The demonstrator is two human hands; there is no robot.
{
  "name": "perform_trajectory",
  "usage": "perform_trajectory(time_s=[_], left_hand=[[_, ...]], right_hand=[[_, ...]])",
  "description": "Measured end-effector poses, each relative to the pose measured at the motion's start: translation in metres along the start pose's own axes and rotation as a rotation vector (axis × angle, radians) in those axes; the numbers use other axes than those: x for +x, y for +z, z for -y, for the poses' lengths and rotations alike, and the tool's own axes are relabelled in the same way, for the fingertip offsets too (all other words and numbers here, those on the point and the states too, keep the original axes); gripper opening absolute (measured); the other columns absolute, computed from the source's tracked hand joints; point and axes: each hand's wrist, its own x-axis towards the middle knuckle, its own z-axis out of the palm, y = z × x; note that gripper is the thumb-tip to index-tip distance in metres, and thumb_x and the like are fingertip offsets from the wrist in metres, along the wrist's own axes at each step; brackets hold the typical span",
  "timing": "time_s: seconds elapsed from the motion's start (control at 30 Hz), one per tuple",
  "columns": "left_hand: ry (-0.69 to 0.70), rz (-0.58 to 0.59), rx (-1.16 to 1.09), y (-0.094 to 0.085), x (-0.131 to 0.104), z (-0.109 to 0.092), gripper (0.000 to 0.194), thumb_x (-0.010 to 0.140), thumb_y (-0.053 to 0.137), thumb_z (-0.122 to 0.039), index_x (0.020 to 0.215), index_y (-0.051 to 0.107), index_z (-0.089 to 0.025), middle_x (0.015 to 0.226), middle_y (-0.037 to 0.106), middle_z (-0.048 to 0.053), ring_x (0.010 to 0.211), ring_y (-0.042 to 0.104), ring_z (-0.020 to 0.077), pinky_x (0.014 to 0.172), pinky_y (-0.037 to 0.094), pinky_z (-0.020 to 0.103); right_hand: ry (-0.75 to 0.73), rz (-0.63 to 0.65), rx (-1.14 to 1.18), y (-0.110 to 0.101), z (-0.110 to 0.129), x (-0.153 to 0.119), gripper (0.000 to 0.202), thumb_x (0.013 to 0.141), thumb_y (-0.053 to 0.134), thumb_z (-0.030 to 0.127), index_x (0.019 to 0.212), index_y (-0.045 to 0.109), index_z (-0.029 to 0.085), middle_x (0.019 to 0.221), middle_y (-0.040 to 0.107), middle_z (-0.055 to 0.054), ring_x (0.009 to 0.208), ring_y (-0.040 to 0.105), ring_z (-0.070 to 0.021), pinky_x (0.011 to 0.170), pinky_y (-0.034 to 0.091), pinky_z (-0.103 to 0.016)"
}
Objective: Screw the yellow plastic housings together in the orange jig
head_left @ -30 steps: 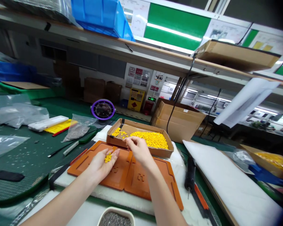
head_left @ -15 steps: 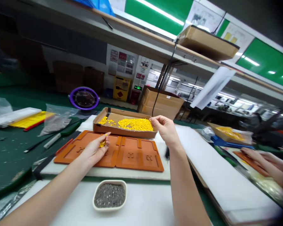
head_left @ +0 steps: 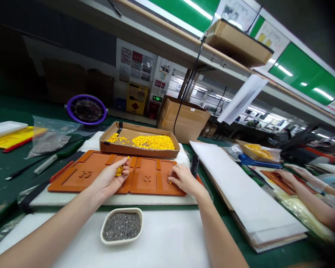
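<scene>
Several small yellow pieces [head_left: 119, 171] lie in my left hand [head_left: 111, 178], its fingers curled round them and one piece pinched at the tips. It hovers over the middle of an orange moulded panel [head_left: 69, 182]. My right hand [head_left: 184, 178] is lowered onto the right end of a second orange panel [head_left: 139, 188], with a small yellow piece [head_left: 169, 182] at its fingertips by the recess there. Behind the panels, a shallow cardboard box [head_left: 139, 150] holds a spread of yellow pieces [head_left: 153, 141]. In front stands a cream dish [head_left: 102, 234] of small grey metal parts [head_left: 123, 226].
A purple-rimmed fan [head_left: 86, 109] stands at back left, near a bag of small parts [head_left: 48, 143]. White boards [head_left: 240, 193] are stacked on the right. Beyond them, another person's hands [head_left: 287, 178] work on an orange panel. A large carton [head_left: 181, 117] stands behind.
My right hand has come down from the right end of the cardboard box to the right orange panel. The left hand keeps its yellow pieces over the panels. The camera view has shifted slightly.
</scene>
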Motion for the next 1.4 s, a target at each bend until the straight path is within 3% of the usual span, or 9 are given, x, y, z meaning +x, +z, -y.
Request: perform_trajectory(time_s=[0.1, 0.2, 0.37, 0.53, 0.7, 0.87, 1.1, 1.3, 1.4], left_hand=[[-0.029, 0.020, 0.011, 0.001, -0.001, 0.002, 0.010, 0.083, 0.051, -0.002, 0.078, 0.055, -0.009, 0.069, 0.048, 0.001, 0.047, 0.044, 0.0035, 0.034, 0.036, 0.011], [-0.088, 0.040, 0.020, 0.002, -0.003, 0.005, 0.008, 0.084, 0.052, -0.004, 0.077, 0.053, -0.008, 0.065, 0.043, -0.001, 0.041, 0.036, 0.0012, 0.030, 0.029, 0.010], [-0.171, 0.084, 0.048, 0.005, -0.009, 0.009, 0.008, 0.086, 0.049, -0.004, 0.079, 0.052, -0.008, 0.063, 0.040, -0.003, 0.038, 0.030, -0.0003, 0.029, 0.023, 0.010], [-0.180, 0.118, 0.089, 0.005, -0.010, 0.014, 0.011, 0.086, 0.046, -0.003, 0.080, 0.054, -0.007, 0.064, 0.043, -0.001, 0.039, 0.030, -0.0003, 0.030, 0.024, 0.010], [-0.198, 0.119, 0.098, 0.003, -0.007, 0.018, 0.008, 0.085, 0.049, -0.003, 0.081, 0.056, -0.006, 0.063, 0.042, -0.002, 0.040, 0.033, 0.0006, 0.031, 0.026, 0.010], [-0.138, 0.024, 0.066, 0.002, -0.001, 0.009, 0.011, 0.083, 0.051, -0.001, 0.089, 0.059, -0.006, 0.070, 0.049, 0.003, 0.048, 0.046, 0.0045, 0.035, 0.035, 0.011], [-0.048, -0.085, -0.002, 0.007, -0.002, -0.003, 0.015, 0.080, 0.047, 0.000, 0.079, 0.059, -0.009, 0.067, 0.052, 0.005, 0.054, 0.052, 0.0090, 0.040, 0.043, 0.014], [-0.052, -0.094, -0.014, 0.008, -0.005, -0.002, 0.016, 0.077, 0.049, 0.000, 0.083, 0.060, -0.009, 0.068, 0.055, 0.006, 0.055, 0.055, 0.0107, 0.042, 0.046, 0.016], [-0.046, -0.095, -0.012, 0.007, -0.004, -0.001, 0.014, 0.080, 0.047, -0.002, 0.085, 0.058, -0.008, 0.079, 0.061, 0.011, 0.068, 0.063, 0.0163, 0.052, 0.054, 0.022]], right_hand=[[0.060, -0.137, -0.046, 0.001, 0.000, 0.006, 0.008, 0.087, 0.056, 0.026, 0.085, 0.054, 0.018, 0.093, 0.054, -0.005, 0.092, 0.048, -0.0205, 0.083, 0.036, -0.035], [0.070, -0.278, 0.020, -0.005, 0.014, 0.019, 0.007, 0.088, 0.053, 0.025, 0.090, 0.055, 0.018, 0.096, 0.054, -0.006, 0.095, 0.048, -0.0209, 0.085, 0.036, -0.035], [-0.142, -0.308, 0.152, -0.009, 0.069, 0.048, 0.024, 0.083, 0.061, 0.038, 0.100, 0.058, 0.022, 0.106, 0.054, -0.007, 0.104, 0.046, -0.0217, 0.092, 0.033, -0.036], [-0.180, -0.382, 0.295, 0.015, 0.102, 0.061, 0.022, 0.081, 0.064, 0.039, 0.093, 0.059, 0.021, 0.116, 0.049, -0.006, 0.112, 0.042, -0.0196, 0.096, 0.032, -0.035], [-0.120, -0.377, 0.567, 0.030, 0.096, 0.062, 0.009, 0.085, 0.059, 0.028, 0.082, 0.059, 0.019, 0.109, 0.052, -0.005, 0.106, 0.047, -0.0163, 0.096, 0.035, -0.032], [-0.018, -0.245, 0.733, 0.017, 0.074, 0.059, 0.008, 0.084, 0.058, 0.021, 0.079, 0.061, 0.017, 0.101, 0.057, -0.006, 0.100, 0.053, -0.0152, 0.094, 0.038, -0.030], [-0.145, 0.064, 0.522, 0.013, 0.062, 0.048, 0.007, 0.077, 0.066, 0.021, 0.072, 0.066, 0.018, 0.086, 0.062, -0.003, 0.088, 0.055, -0.0148, 0.084, 0.040, -0.027], [-0.043, 0.061, 0.280, 0.024, 0.062, 0.046, 0.009, 0.079, 0.063, 0.025, 0.079, 0.058, 0.018, 0.087, 0.056, -0.003, 0.087, 0.050, -0.0177, 0.083, 0.036, -0.033], [-0.042, -0.047, 0.250, 0.027, 0.060, 0.047, 0.009, 0.078, 0.061, 0.019, 0.084, 0.055, 0.019, 0.091, 0.054, -0.003, 0.089, 0.047, -0.0188, 0.082, 0.036, -0.033]])
